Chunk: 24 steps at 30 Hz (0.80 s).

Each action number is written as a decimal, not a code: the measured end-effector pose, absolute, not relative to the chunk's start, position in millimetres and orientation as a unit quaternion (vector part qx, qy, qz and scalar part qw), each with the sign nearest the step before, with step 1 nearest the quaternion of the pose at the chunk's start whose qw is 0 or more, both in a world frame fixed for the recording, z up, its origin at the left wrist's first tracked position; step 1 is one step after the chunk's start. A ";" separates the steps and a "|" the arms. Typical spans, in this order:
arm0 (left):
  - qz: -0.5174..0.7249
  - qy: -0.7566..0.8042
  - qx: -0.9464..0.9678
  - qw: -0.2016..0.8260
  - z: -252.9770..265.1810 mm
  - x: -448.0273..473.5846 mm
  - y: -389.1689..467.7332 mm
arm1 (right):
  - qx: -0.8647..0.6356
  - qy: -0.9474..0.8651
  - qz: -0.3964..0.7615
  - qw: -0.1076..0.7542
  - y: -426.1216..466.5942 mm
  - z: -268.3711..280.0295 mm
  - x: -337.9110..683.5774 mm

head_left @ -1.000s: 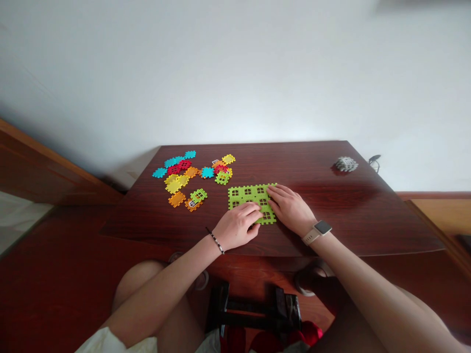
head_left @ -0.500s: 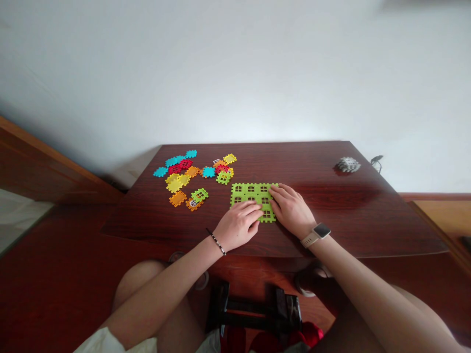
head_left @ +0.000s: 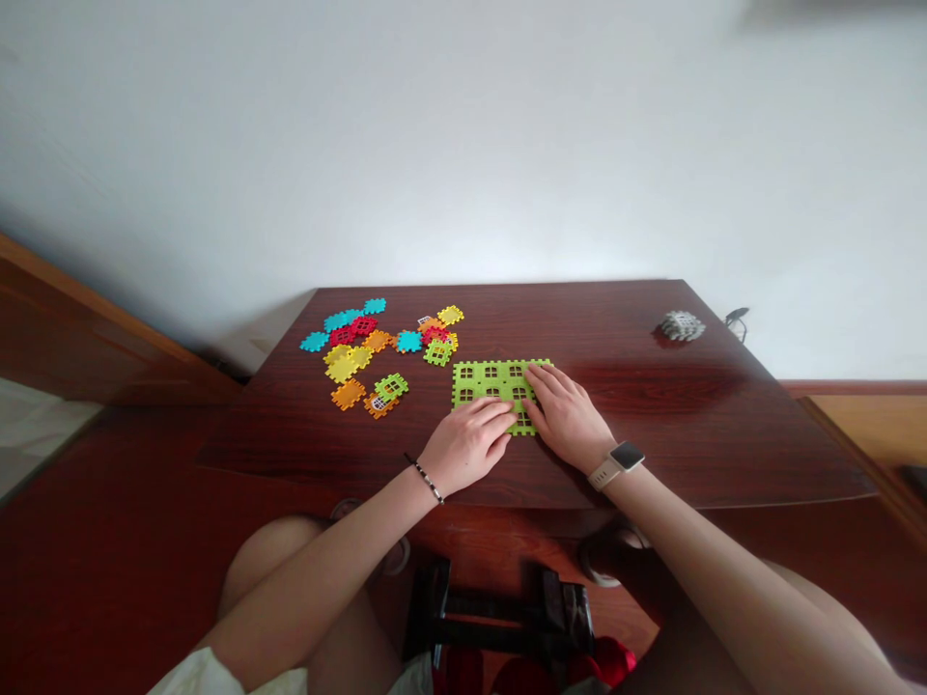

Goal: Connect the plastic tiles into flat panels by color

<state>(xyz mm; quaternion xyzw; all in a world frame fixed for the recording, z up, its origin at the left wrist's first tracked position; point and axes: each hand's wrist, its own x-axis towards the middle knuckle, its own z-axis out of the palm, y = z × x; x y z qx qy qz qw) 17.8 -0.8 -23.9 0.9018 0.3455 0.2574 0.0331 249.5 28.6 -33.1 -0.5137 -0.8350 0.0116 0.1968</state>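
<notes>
A green panel of joined window tiles [head_left: 478,381] lies flat on the table, with toothed edges and several window openings. My left hand [head_left: 470,442] rests over its lower left part, palm down, with the fingers stretched out and covering some of the tiles. Along the right side, my right hand [head_left: 569,410] lies with its extended fingers on the panel's upper right and middle right tiles. Neither hand grips anything; both press or rest on the panel from above.
Left of the panel lie loose toothed tiles: blue ones [head_left: 343,319], red ones [head_left: 352,331], yellow ones [head_left: 348,364], an orange one [head_left: 349,394] and green ones [head_left: 437,353]. A grey-white stack of pieces [head_left: 682,326] sits at the far right of the dark wooden table [head_left: 688,415].
My right hand has slid slightly left, with its fingers a little further onto the panel. My left hand stays nearly in place.
</notes>
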 end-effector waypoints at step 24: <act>0.224 0.357 0.906 0.050 -10.5 -19.1 20.6 | -0.515 -0.835 0.022 0.193 28.0 -31.2 250.6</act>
